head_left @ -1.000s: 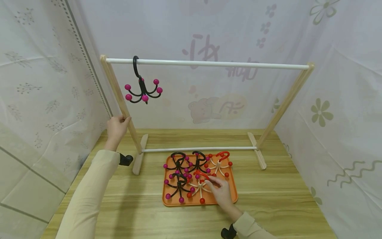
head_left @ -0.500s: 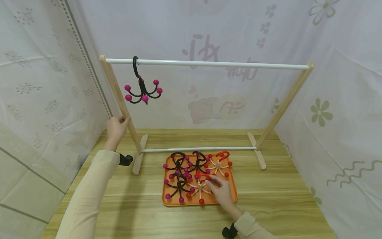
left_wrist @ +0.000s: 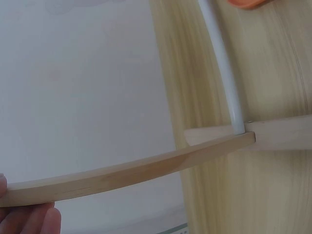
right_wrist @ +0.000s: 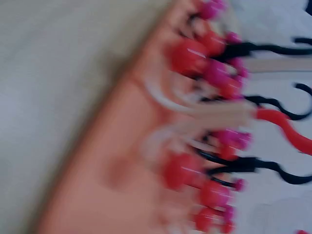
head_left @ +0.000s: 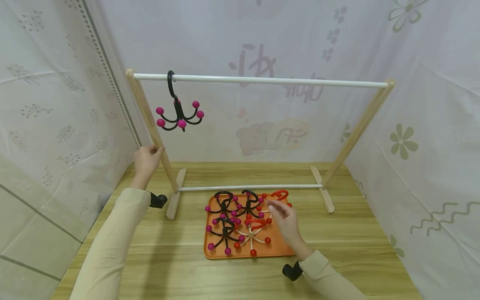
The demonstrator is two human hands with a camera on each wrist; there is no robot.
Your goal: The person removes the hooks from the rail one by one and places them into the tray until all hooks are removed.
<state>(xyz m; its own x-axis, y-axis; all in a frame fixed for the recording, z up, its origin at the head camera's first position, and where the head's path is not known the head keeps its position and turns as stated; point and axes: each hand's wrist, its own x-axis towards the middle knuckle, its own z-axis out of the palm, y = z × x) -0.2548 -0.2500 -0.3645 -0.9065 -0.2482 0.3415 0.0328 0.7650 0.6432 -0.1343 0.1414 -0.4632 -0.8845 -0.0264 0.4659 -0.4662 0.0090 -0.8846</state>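
My left hand point(head_left: 147, 161) grips the left wooden post point(head_left: 153, 129) of a hanging rack; in the left wrist view its fingers point(left_wrist: 31, 218) curl under that post. Over the right side of an orange tray point(head_left: 279, 250), my right hand point(head_left: 286, 218) holds nothing, its fingers loosely bent. It overlaps a cream multi-arm hanger with a red hook point(head_left: 279, 194). Just left of the hand lies another cream hanger point(head_left: 251, 234) with red balls. Several black hangers with pink balls, such as one black hanger point(head_left: 225, 233), fill the tray's left half. The right wrist view is blurred and shows no fingers.
A black hanger with pink balls point(head_left: 179, 110) hangs near the left end of the white top rail point(head_left: 262, 80). The lower white rail point(head_left: 247, 187) runs behind the tray. Wooden feet point(head_left: 323, 189) stand on the wood-grain table point(head_left: 348, 250). Printed curtains point(head_left: 431, 125) surround it.
My right hand has let go of the front cream hanger's red hook and moved back and right, towards the rear cream hanger. The left hand has stayed on the post.
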